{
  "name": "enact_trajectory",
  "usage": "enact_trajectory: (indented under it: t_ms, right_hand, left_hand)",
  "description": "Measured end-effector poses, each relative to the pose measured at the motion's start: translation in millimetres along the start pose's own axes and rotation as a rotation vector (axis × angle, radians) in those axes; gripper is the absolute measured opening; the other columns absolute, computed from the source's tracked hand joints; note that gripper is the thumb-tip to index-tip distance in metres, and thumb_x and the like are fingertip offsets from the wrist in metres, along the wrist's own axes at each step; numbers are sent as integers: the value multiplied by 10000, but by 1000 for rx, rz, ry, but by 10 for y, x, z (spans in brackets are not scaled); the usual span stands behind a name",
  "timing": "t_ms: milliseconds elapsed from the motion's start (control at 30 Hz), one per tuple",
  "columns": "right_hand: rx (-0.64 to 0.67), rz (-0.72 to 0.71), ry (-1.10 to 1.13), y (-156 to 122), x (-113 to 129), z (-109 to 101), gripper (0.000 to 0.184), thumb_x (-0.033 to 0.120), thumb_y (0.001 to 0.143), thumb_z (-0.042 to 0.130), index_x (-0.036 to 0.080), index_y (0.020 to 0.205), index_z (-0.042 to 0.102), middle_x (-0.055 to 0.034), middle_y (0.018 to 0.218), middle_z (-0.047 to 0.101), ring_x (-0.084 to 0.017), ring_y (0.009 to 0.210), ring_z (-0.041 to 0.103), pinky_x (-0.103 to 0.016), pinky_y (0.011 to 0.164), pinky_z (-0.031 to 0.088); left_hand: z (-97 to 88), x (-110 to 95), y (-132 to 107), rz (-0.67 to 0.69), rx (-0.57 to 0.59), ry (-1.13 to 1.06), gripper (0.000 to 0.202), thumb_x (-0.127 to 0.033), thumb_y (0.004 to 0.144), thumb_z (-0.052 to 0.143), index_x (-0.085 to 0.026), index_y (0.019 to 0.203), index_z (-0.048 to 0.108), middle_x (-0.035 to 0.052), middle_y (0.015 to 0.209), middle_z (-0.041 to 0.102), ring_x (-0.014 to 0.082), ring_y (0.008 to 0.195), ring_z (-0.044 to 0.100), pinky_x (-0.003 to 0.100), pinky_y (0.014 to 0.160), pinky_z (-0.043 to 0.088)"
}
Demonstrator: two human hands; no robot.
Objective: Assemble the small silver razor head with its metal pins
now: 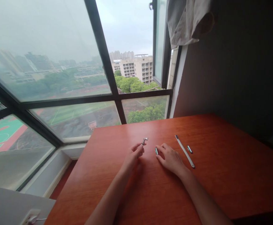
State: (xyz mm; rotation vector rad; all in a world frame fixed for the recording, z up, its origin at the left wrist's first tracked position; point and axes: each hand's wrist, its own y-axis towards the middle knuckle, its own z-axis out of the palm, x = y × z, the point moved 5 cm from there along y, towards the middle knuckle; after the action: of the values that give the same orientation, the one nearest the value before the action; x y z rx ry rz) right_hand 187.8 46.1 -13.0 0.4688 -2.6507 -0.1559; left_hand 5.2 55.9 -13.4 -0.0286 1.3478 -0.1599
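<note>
My left hand (136, 151) is closed around a slim silver metal tool (144, 140). Its bent, hooked-looking tip points up and away from me; the fingers cover the lower part, and I cannot make out its kind. To the right, my right hand (170, 157) pinches a small green-and-silver battery (156, 151) between thumb and fingers, just above or on the tabletop. A second, similar battery (189, 149) lies farther right. Between it and my right hand lies a pale grey toothbrush (185, 152), dark head at the far end and a hole in the near end.
Everything lies on a reddish-brown wooden table (164, 200). Windows with dark frames (120, 107) stand behind and left of it. Grey cloth (188, 22) hangs at upper right beside a dark wall (230, 68). A plugged-in socket (32, 217) sits at lower left.
</note>
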Motion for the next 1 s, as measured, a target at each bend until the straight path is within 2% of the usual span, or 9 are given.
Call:
enact_trajectory:
  t_ms: [167,567,800,900,1000]
  right_hand:
    - [31,12,-76,6,18,-17,300,318,892,489,277,1169,595,-61,999,581,-204,903,569,-258,644,386]
    - [51,-43,93,6,-109,4,248,272,837,581,241,1078,633,-52,934,606,-193,881,568,-260,745,408]
    - [-16,9,135,6,-96,-37,62,232,755,623,200,806,607,-16,787,605,-164,741,548,-248,673,394]
    - [-35,11,239,16,-95,-17,35,210,738,613,195,770,613,-9,746,612,-157,697,549,-254,653,402]
    - [-79,8,513,42,-99,8,142,236,745,618,183,872,652,-17,753,636,-157,663,558,-267,629,429]
  left_hand:
    - [1,11,-1,-2,0,53,439,-496,713,695,-136,965,693,0,663,528,99,596,442,218,572,316]
    - [23,20,-11,-3,31,48,414,-463,724,696,-142,985,692,9,679,532,108,613,448,219,571,315]
    - [19,20,-7,3,38,43,391,-450,721,705,-141,961,699,16,687,542,114,625,455,223,588,331]
    - [32,-6,-19,27,48,52,409,-449,737,693,-142,1007,697,26,711,558,122,648,465,233,619,352]
    - [62,-56,-52,66,66,55,397,-442,762,677,-151,1030,704,37,742,584,129,678,481,244,662,368]
